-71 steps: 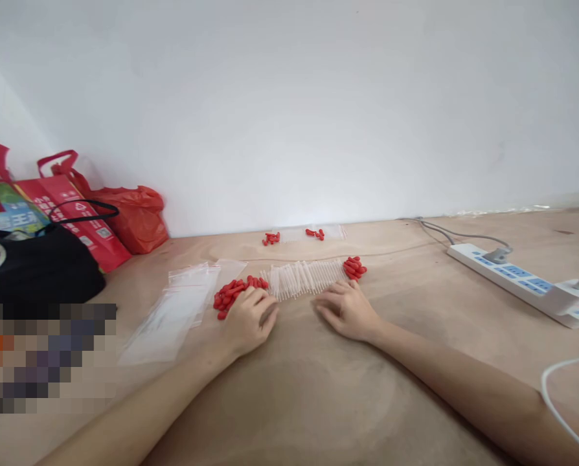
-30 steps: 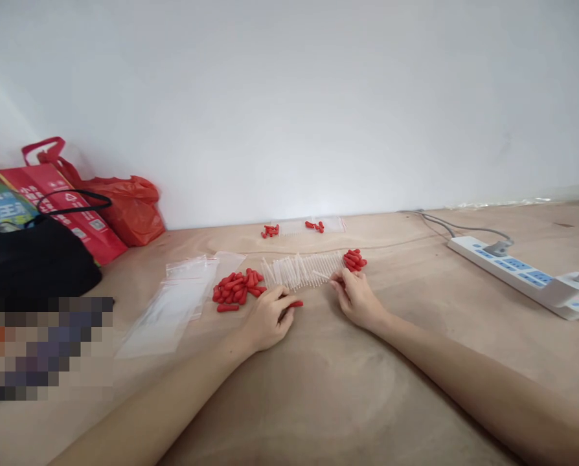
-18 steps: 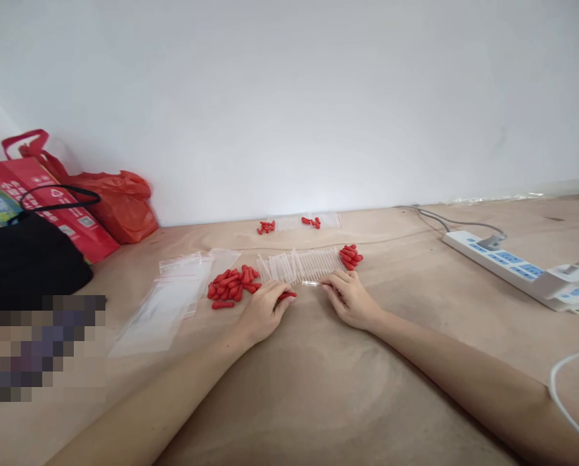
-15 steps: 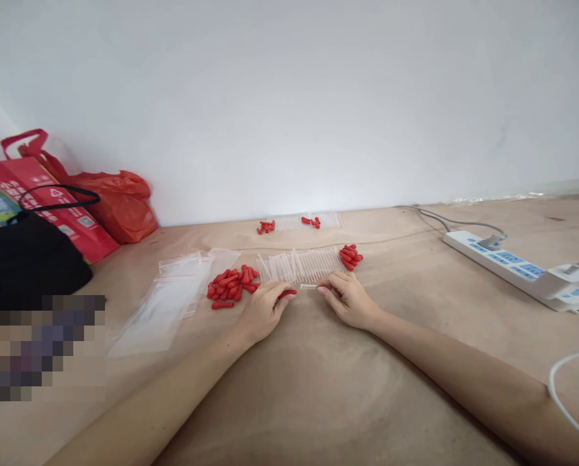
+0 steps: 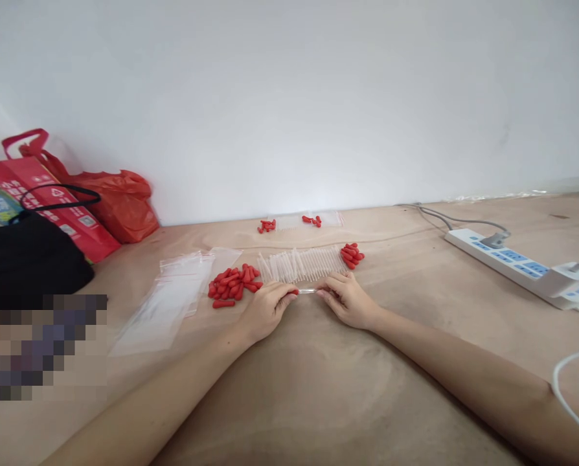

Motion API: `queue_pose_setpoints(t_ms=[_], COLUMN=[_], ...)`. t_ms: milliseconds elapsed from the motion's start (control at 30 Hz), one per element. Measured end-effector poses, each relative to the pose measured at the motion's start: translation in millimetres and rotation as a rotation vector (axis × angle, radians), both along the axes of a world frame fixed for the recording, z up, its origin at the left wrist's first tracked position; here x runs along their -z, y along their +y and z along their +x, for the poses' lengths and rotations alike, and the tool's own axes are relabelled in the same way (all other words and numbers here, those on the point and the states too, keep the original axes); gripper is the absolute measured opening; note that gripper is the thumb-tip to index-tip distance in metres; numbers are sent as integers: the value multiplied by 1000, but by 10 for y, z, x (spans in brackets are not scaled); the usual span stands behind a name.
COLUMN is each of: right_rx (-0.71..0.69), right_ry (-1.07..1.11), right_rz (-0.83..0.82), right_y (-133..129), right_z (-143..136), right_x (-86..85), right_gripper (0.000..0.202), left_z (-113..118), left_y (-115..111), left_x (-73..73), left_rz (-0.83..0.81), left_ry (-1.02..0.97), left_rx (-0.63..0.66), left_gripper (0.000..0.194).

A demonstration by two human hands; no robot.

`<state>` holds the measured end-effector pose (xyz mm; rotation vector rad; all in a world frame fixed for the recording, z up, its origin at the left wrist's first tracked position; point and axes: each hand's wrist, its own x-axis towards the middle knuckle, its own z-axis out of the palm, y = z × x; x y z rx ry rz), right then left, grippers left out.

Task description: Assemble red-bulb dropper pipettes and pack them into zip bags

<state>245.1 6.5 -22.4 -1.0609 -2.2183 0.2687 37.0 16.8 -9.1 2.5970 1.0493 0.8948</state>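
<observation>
My left hand (image 5: 271, 307) pinches a red rubber dropper bulb (image 5: 295, 292), most of it hidden under the fingers. Facing it, my right hand (image 5: 345, 299) grips the far end of a clear dropper tube (image 5: 307, 291). The tube's left end meets the mouth of the bulb; how deep it sits inside I cannot tell. Just beyond both hands lies a row of clear tubes (image 5: 302, 264). A heap of red bulbs (image 5: 231, 283) is left of my left hand, and a smaller cluster of red bulbs (image 5: 351, 256) sits behind my right hand.
Clear zip bags (image 5: 173, 291) lie flat at the left. By the wall are more filled bags (image 5: 289, 222). A power strip (image 5: 517, 265) with plugs and cables stands at the right. Red bags (image 5: 119, 200) and a black bag (image 5: 27, 265) occupy the far left.
The tube and the bulb have come together; a gap between them has closed. My right hand has shifted slightly left and the bulb has straightened toward the tube.
</observation>
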Motion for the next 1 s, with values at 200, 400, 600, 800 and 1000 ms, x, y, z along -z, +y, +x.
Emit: queue_pose_setpoints(t_ms=[200, 400, 600, 800, 1000], right_rx=[-7, -64, -38, -12, -31], right_ry=[-28, -48, -68, -97, -97], right_rz=[23, 44, 47, 70, 73], right_y=[10, 55, 39, 2, -16], right_z=[5, 37, 31, 17, 10], right_x=[16, 50, 35, 18, -6], right_gripper=[17, 18, 17, 18, 20], left_z=[-6, -10, -4, -7, -10], left_y=[-17, -7, -3, 5, 11], left_x=[-16, -2, 2, 16, 31], left_rz=[-16, 18, 47, 85, 131], left_ry=[4, 17, 51, 81, 76], left_rx=[3, 86, 112, 113, 121], left_gripper=[17, 20, 22, 22, 22])
